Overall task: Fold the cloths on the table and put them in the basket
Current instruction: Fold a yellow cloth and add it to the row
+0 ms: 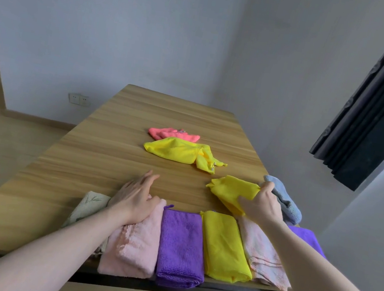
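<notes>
Your hands are working apart: your left hand [135, 198] lies flat with straight fingers on the far end of the folded pink cloth [134, 242], probably pressing its fold down, while your right hand [261, 204] pinches the edge of a small yellow cloth [230, 190], fingers curled round the fabric, seemingly mid-fold or about to lift it.

Along the near edge of the worktop [98, 155] you have a tidy row of folded cloths, side by side and touching: a cream one [88, 206] under your left forearm, the pink one, a purple one [180, 245], a yellow one [225, 245], a pale patterned pink one [261, 253] and another purple one [307, 238] partly hidden by your right arm. Lining them up likely keeps finished pieces ready to gather.

A folded blue cloth [285, 201] sits just beyond your right hand. Farther out, a loose yellow cloth [177, 153] and a coral cloth [172, 134] lie crumpled, apparently still to fold.

No basket shows, so nothing can be said of where it stands.
</notes>
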Motion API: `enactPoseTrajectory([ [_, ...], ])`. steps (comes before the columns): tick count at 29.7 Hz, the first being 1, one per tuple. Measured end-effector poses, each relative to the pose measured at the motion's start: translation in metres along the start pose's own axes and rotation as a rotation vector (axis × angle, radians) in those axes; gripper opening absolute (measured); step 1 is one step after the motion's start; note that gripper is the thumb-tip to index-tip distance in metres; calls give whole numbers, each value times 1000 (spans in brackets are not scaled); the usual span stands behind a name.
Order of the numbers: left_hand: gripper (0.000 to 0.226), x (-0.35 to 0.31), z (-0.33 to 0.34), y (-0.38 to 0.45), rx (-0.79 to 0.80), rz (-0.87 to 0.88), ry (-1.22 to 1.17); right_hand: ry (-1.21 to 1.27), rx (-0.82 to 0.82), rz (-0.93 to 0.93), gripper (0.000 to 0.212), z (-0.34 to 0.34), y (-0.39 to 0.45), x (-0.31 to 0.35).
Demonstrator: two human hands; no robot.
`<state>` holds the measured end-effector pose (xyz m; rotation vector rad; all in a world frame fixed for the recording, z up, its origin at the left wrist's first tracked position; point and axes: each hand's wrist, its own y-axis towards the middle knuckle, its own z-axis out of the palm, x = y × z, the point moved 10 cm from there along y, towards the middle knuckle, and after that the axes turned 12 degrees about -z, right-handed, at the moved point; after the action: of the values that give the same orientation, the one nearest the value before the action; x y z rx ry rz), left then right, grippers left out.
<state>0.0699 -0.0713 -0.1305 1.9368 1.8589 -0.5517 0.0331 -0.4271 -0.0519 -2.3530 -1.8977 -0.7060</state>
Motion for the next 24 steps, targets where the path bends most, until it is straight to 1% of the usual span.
enactPoseTrajectory([
  [3, 67, 0, 0, 0, -1, -1, -2, -108, -56, -92, 61, -6, 2, 1],
  [5, 68, 1, 0, 0, 2, -2, -5, -156, -77, -214, 60, -6, 4, 10],
  [7, 67, 1, 0, 0, 1, -1, -11, -213, -28, -342, 58, 3, 6, 22],
  [9, 67, 0, -1, 0, -4, 0, -10, -248, 55, -401, 59, 14, 7, 30],
  [12, 65, -1, -1, -2, -3, 0, -2, -264, 142, -394, 59, 27, 8, 34],
  [15, 64, -2, -2, -3, -6, -1, -5, -288, 188, -385, 54, 37, 11, 37],
  [20, 65, -1, -2, -1, -12, 3, 2, -271, 175, -317, 41, 41, 20, 35],
  [24, 65, -1, -1, -1, -15, 7, 8, -222, 114, -234, 26, 39, 23, 28],
])
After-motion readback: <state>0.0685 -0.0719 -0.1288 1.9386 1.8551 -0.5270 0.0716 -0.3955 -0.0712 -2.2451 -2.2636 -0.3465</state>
